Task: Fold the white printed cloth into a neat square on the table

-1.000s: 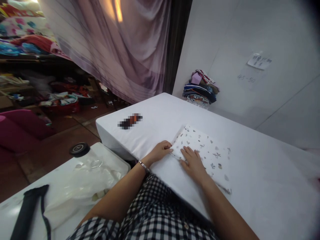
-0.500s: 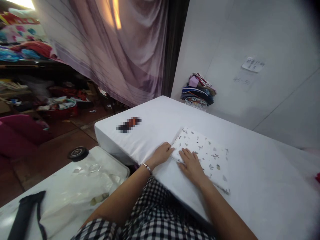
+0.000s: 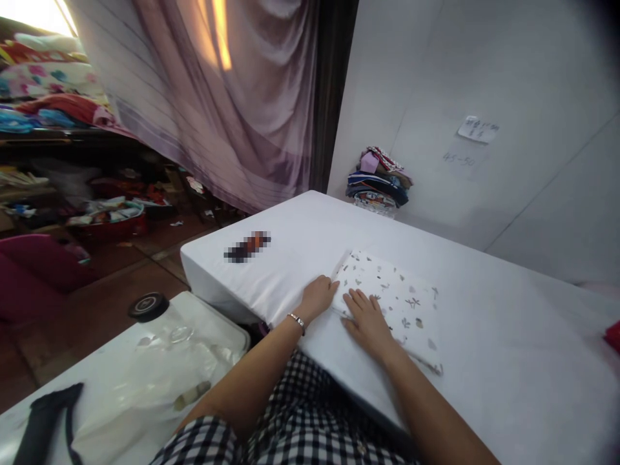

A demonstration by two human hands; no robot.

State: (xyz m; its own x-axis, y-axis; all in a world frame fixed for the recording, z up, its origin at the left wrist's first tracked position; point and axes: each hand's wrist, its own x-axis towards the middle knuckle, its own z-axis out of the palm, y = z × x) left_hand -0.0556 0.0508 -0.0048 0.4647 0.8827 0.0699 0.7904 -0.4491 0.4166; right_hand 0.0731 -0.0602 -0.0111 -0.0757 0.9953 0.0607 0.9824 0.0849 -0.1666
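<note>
A folded white cloth [image 3: 397, 294] with small grey-green plant prints lies flat on the white-covered table [image 3: 504, 342]. My left hand [image 3: 317, 295] is closed at its near left edge, thumb and fingers curled against the fabric. A bracelet circles that wrist. Across the cloth's near side, my right hand [image 3: 367, 321] rests flat, palm down with the fingers stretched out. The folds beneath the right palm are hidden.
Beyond the table, a stack of folded fabrics [image 3: 378, 181] stands by the wall. A pixelated dark and orange object [image 3: 247, 247] lies on the table's far left. On a lower white table at left are a roll of black tape [image 3: 148, 307] and clear plastic [image 3: 159, 368].
The left hand has shifted slightly up along the cloth's edge, its fingers curled more tightly. The right hand stays flat on the cloth. The view has tilted a little.
</note>
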